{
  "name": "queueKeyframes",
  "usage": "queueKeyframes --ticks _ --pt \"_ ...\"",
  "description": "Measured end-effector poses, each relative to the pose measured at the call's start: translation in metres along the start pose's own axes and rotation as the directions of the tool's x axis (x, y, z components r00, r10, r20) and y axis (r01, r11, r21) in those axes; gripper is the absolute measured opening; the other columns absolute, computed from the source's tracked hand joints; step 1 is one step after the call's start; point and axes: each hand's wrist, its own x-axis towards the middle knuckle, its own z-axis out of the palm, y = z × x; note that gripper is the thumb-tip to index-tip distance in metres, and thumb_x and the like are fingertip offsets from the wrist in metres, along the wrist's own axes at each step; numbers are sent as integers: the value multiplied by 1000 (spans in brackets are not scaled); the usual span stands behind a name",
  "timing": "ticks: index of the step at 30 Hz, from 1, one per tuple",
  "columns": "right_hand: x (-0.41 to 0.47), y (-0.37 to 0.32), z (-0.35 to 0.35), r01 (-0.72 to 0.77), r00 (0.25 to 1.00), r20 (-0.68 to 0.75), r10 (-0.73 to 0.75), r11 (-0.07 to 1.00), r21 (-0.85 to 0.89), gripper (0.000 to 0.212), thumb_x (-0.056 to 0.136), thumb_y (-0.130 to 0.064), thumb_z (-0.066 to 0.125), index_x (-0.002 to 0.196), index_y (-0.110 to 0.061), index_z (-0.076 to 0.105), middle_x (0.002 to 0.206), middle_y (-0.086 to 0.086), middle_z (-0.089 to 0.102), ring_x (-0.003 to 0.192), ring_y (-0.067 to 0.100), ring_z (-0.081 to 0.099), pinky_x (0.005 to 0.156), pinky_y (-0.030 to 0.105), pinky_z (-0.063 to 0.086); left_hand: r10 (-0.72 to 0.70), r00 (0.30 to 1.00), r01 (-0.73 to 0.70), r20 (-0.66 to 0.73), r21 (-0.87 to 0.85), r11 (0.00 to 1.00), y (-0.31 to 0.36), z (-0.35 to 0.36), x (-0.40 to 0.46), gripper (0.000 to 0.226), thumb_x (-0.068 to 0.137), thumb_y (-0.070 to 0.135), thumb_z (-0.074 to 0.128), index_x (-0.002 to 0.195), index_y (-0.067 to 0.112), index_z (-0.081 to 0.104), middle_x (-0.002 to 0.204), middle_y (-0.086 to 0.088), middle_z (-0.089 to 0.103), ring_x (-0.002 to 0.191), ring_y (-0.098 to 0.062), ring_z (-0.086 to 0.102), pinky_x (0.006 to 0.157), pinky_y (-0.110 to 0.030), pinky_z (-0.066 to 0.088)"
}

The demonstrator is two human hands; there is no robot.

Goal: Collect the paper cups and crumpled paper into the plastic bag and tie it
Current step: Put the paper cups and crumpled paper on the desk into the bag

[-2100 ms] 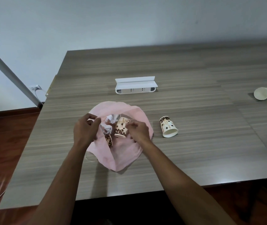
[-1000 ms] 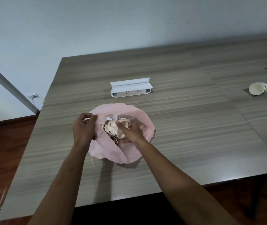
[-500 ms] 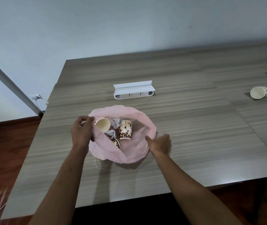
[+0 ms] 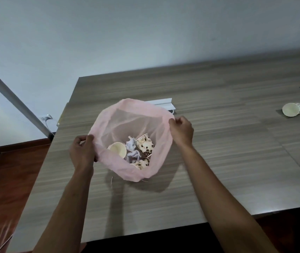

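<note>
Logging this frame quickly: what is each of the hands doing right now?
Left hand: closed, pinching the left rim of the pink plastic bag.
Right hand: closed, pinching the bag's right rim, holding it open.

Plastic bag (image 4: 107,123), pinched at its rim between left hand (image 4: 81,152) and right hand (image 4: 182,132): pale translucent pink. Inside, between the hands: cups (image 4: 144,146) cream with dark brown spots, one showing a plain cream interior; crumpled paper (image 4: 132,147) white-grey. Well right of the right hand, stray cup (image 4: 294,112): same cream, brown-spotted; table (image 4: 218,161) grey-brown streaked woodgrain.
</note>
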Motion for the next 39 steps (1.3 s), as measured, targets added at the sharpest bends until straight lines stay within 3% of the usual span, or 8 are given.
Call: queueKeyframes --ticks 4,10,13,20,24,27,34,39 --pt "11 -21 -23 143 989 -38 -145 988 -52 10 81 -24 62 76 -16 61 74 -7 64 74 17 60 68 26 42 19 1000 -19 14 20 1000 6 6 -9 14 89 22 60 89 8 60 57 -3 50 33 -7 38 32 -17 31" --pt "24 -19 -55 100 989 -108 -104 994 -43 12 80 -23 63 76 -12 61 71 -8 60 74 18 57 65 27 36 16 999 -17 40 11 1000 14 24 -28 13 90 19 59 91 6 59 60 -4 52 30 -8 36 31 -17 29" --pt "31 -11 -72 13 1000 -8 -14 999 -44 14 78 -23 63 71 -11 61 68 -6 61 71 21 59 69 32 47 18 999 -19 51 20 1000 18 36 -38 12 90 17 58 89 6 58 59 -6 51 27 -8 35 31 -17 29" --pt "47 6 -113 -46 999 20 46 999 -28 9 78 -22 64 71 -17 62 64 -10 59 69 17 58 70 29 49 23 993 -27 115 33 999 27 66 -69 9 91 16 56 89 8 58 60 -8 50 31 -11 38 31 -17 30" --pt "51 17 -142 -16 996 -92 14 1000 -26 8 82 -22 63 78 -15 62 75 -5 62 76 17 58 68 23 37 43 989 -52 143 57 997 29 86 -85 11 92 18 57 92 7 59 62 -9 54 39 -21 40 31 -17 30" --pt "49 34 -153 -58 997 -48 54 995 -86 12 84 -27 65 83 -15 62 82 -3 64 80 18 59 70 23 37 63 983 -91 173 157 983 21 95 -94 16 91 24 62 92 8 62 72 -11 64 43 -23 49 30 -19 35" --pt "34 57 -156 -124 991 16 131 970 -211 14 80 -28 67 85 -17 60 87 -1 66 85 22 62 70 25 39 99 980 -159 170 386 909 3 82 -93 13 78 36 62 75 24 58 72 -2 68 55 -28 65 61 -44 58" --pt "11 64 -152 -173 985 -46 167 958 -228 34 71 -40 70 93 -22 52 97 -2 63 92 24 60 76 33 47 108 979 -177 170 469 865 -17 59 -81 22 80 44 61 86 23 62 69 1 67 56 -25 67 65 -46 59"
